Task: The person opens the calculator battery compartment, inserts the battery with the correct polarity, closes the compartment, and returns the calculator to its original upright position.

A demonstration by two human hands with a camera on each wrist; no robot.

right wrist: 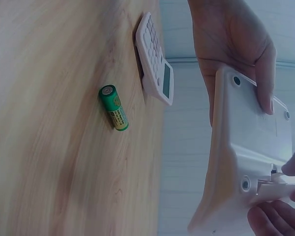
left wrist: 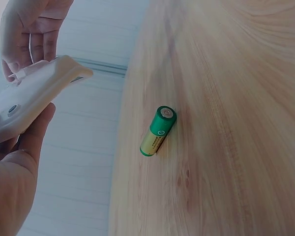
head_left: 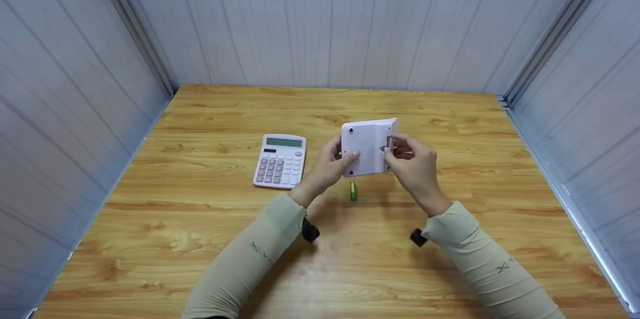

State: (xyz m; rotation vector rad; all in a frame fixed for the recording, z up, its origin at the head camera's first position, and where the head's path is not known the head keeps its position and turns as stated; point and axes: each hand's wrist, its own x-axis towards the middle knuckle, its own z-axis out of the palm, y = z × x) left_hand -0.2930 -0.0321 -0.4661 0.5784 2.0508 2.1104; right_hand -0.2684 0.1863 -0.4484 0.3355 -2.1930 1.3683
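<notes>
My left hand (head_left: 327, 166) grips a white calculator (head_left: 365, 146) by one side, its thumb lying across the back. The calculator is held up above the table with its back, small round feet and battery slot showing; its keys are hidden. At that slot my right hand (head_left: 416, 161) pinches a small white battery cover (right wrist: 274, 191) between thumb and fingers. A dark opening shows beside the thumb in the head view. Below the calculator a green and gold battery (left wrist: 159, 132) lies on its side on the table.
A second calculator (head_left: 280, 161), white with pinkish keys, lies face up on the wooden table (head_left: 200, 239) left of my left hand. Panelled walls (head_left: 310, 24) stand at the back and both sides. A black camera piece shows at each wrist.
</notes>
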